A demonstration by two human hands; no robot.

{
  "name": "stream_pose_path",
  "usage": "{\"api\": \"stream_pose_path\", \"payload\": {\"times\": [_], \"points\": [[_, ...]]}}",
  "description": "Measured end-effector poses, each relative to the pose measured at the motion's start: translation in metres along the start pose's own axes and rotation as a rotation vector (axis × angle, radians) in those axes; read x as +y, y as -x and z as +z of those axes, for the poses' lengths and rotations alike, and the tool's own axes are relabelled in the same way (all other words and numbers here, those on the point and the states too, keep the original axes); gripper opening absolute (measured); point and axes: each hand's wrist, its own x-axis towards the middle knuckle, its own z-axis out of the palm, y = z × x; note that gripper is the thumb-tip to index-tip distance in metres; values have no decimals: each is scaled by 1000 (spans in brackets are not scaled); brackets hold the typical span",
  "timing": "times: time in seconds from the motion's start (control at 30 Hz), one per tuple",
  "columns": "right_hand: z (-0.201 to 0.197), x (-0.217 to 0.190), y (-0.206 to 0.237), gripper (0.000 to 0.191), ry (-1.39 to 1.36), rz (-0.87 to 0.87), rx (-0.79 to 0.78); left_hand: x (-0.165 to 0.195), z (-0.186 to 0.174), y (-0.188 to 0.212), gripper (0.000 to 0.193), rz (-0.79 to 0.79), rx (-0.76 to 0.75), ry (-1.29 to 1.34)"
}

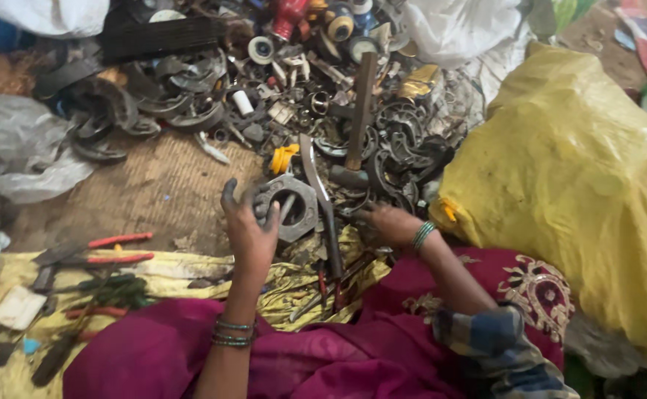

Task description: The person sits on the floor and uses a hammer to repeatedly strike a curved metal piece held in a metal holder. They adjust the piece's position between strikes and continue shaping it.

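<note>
The left hand [249, 229] is closing its fingers around a grey hexagonal metal ring [288, 208] at the scrap pile's near edge on the floor, steadying it, while the right hand [390, 222], fingers hidden, is reaching into scrap beside a hammer [356, 122].

Our floor, buried in scrap.
We see a woven mat [157, 185], a yellow sack [582, 177] and grey plastic bags [20, 140].

grey octagonal metal housing [294, 208] | round central hole | upright-tilted | on scrap-pile edge
</note>
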Motion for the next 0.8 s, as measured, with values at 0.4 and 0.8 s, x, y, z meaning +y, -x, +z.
{"api": "stream_pose_path", "payload": {"times": [0.4,0.8], "points": [[-63,-11,1,22,-649,245,50,9,-18,-9,39,-1,-38,-4],[-41,4,0,24,-1877,361,540,19,24,31,55,-549,-748,939]]}}
